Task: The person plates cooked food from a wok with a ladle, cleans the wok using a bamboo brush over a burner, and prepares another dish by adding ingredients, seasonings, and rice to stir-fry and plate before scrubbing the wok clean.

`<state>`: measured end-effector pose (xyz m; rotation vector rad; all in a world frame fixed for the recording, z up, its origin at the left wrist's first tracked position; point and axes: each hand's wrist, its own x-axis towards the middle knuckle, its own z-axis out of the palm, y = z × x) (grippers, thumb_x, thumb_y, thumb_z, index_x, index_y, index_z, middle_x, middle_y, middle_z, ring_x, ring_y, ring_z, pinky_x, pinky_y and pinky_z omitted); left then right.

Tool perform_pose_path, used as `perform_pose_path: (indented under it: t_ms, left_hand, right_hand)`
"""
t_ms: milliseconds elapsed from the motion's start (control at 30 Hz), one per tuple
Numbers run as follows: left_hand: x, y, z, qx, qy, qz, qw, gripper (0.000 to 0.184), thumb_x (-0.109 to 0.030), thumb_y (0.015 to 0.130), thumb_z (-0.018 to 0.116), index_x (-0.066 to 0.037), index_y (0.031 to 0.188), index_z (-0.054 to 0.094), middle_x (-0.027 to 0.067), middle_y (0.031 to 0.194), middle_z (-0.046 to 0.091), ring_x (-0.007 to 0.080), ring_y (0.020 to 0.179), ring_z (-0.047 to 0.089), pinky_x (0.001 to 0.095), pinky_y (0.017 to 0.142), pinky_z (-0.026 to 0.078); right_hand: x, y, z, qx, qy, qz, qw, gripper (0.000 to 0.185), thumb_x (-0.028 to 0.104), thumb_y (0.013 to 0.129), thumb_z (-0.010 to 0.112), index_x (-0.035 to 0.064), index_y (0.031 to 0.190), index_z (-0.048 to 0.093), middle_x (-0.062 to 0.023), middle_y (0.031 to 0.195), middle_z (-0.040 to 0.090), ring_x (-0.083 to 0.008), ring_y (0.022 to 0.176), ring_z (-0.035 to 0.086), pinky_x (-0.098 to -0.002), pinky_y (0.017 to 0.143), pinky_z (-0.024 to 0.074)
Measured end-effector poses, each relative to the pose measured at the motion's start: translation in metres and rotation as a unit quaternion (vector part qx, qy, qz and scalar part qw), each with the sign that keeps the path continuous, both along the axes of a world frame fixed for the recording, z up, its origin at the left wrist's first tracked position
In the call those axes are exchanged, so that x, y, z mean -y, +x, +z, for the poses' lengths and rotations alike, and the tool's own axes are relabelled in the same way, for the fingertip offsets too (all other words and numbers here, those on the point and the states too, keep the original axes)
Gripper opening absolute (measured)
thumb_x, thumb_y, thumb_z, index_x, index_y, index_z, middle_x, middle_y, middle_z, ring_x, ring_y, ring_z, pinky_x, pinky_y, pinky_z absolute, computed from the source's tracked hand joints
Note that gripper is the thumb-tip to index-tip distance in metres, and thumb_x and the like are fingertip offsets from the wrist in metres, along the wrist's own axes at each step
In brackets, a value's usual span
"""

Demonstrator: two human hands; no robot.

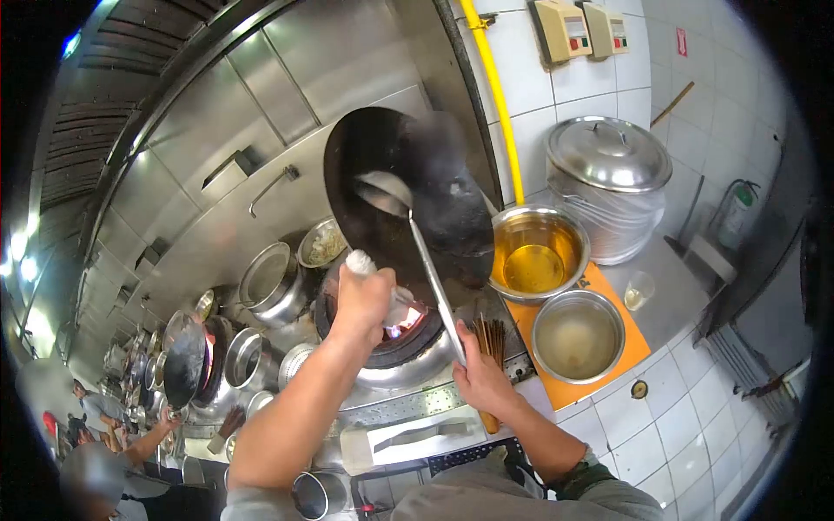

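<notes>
My left hand (365, 300) is closed around a white cloth (360, 262) at the near edge of a large black wok (356, 152). The wok is tipped up steeply over the burner (395, 352), its dark inside facing me, and flames (407, 323) show below it. My right hand (482, 373) grips the long handle of a steel ladle (427, 260). The ladle's bowl lies in front of the wok's inner wall; whether it touches is unclear. A bamboo brush (488, 339) stands just beyond my right hand. Steam or smoke blurs the wok's upper part.
On the right are a steel bowl of yellow oil (532, 267), a bowl of cloudy liquid (578, 337) and a lidded pot (610, 165). A strainer over a pot (269, 278) and a tap (276, 187) are left. Another person (104, 473) works at a further wok (184, 365).
</notes>
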<state>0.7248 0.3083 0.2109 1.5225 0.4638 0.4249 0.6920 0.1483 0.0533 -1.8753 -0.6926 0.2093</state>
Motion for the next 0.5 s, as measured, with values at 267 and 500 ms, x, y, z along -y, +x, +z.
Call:
perform_pose_path:
  t_ms: [267, 500]
  left_hand:
    - [-0.080, -0.017, -0.063, -0.037, -0.132, 0.000, 0.991, 0.015, -0.001, 0.075, 0.049, -0.001, 0.091, 0.048, 0.0156, 0.074, 0.057, 0.0324, 0.056, 0.060, 0.0417, 0.049, 0.053]
    - [-0.170, -0.124, -0.197, -0.070, -0.378, 0.085, 0.919, 0.015, -0.014, 0.081, 0.055, -0.006, 0.094, 0.053, 0.0094, 0.083, 0.058, 0.0262, 0.069, 0.060, 0.0412, 0.057, 0.053]
  right_hand:
    - [-0.027, 0.014, -0.012, 0.007, -0.047, -0.003, 0.999, 0.068, 0.011, 0.088, 0.049, 0.0079, 0.144, 0.011, -0.0332, 0.083, 0.059, -0.0472, 0.071, 0.059, -0.0507, 0.066, 0.0457]
    - [-0.103, 0.008, 0.030, -0.247, -0.035, 0.144, 0.958, 0.062, 0.009, 0.088, 0.054, 0.0130, 0.142, 0.024, -0.0059, 0.077, 0.054, -0.0118, 0.050, 0.048, -0.0299, 0.045, 0.0414]
